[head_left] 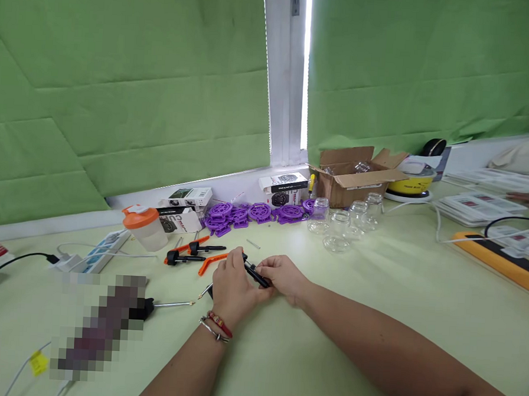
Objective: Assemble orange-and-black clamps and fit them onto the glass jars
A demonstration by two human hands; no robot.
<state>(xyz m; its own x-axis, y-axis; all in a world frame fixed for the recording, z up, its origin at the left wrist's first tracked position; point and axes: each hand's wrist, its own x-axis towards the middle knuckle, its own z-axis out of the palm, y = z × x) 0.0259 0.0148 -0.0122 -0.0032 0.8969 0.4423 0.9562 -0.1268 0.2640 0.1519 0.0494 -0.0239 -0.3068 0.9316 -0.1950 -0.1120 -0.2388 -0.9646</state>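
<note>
Grip of the left hand [235,279] closed around a black rod-like part [255,273]; grip of the right hand [282,274] pinched on the same part, between both palms, low over the counter [328,343]; cannot tell whether touching it. Best to brace firmly with the left, keep the rod straight, and use small, even pressure from the right fingertips, never forcing. Just left, black-and-orange assemblies [185,259] and an orange piece [210,261]; nearer the wrist, a screwdriver-like tool [174,304]. Farther back, purple wheel-like pieces [259,212], glass jars [338,228], and a printed box [192,219] with large letters, seemingly "CU". On a yellow bowl [410,185], lettering too small to read surely.
</note>
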